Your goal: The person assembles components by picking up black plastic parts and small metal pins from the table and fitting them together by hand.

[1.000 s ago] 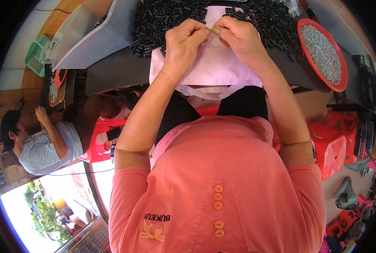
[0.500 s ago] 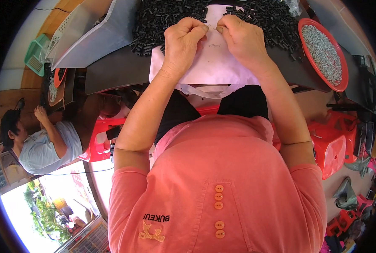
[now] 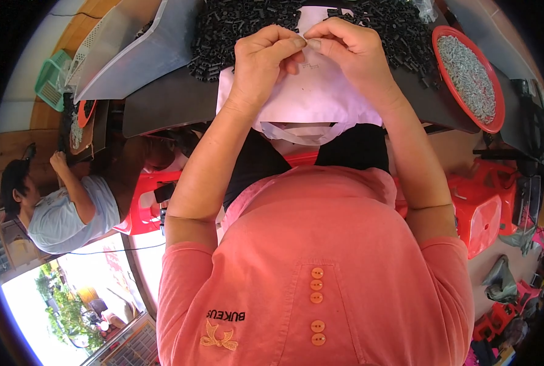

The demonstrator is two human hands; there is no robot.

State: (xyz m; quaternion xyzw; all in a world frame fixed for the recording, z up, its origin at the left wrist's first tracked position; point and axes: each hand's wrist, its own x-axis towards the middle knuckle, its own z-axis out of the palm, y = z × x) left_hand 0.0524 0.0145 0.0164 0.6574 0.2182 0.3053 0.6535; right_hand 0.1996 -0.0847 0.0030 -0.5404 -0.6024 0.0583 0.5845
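Observation:
My left hand (image 3: 261, 64) and my right hand (image 3: 352, 50) meet above a white cloth bag (image 3: 321, 100) spread over the table edge. Thumb and fingers of each are pinched, and the tips touch or nearly touch. Whatever lies between them is too small or too hidden to name. Beyond the hands, small black plastic pieces (image 3: 223, 43) are heaped on both sides of the cloth. A few tiny specks lie on the cloth below the fingertips. To the right stands a red round tray (image 3: 500, 104) full of small silvery metal parts (image 3: 467, 76).
A translucent plastic bin (image 3: 139, 64) leans at the left of the dark table (image 3: 168, 104). Green baskets (image 3: 52, 79) stand farther left. Another person (image 3: 70, 210) sits at the left by a second table. Red plastic stools (image 3: 479, 213) are at the right.
My hands have come together, the right moving left until its fingertips reach those of the left. The other person's arm has shifted slightly.

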